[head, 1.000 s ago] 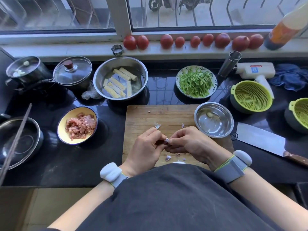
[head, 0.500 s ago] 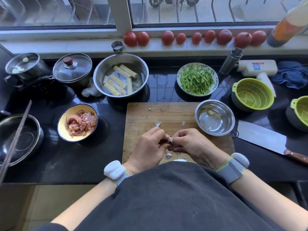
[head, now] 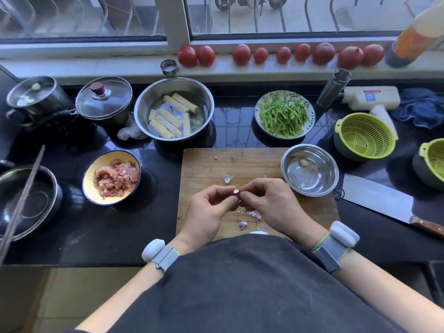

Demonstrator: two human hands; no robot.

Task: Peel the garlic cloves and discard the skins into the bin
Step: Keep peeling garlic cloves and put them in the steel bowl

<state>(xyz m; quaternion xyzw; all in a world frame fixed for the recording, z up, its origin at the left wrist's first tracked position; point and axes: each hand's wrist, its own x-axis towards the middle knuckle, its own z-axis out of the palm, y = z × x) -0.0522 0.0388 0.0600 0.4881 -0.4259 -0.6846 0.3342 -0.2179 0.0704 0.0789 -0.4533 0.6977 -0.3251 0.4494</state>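
Pinching w/ your left hand (head: pixel 208 207), fingers curled on the small purplish-white garlic clove (head: pixel 236 191), hold it steady just above the wooden cutting board (head: pixel 204 164) on the table. Right hand (head: pixel 269 203) fingers nip the skin: pull in strips, away from the clove. Loose purple skin scraps (head: pixel 254 215) lie below; no bin in view.

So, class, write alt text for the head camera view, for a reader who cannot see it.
Both hands, left hand and right hand, pinch a garlic clove over a wooden cutting board scattered with skins. A steel bowl on the board's right corner holds a peeled clove.
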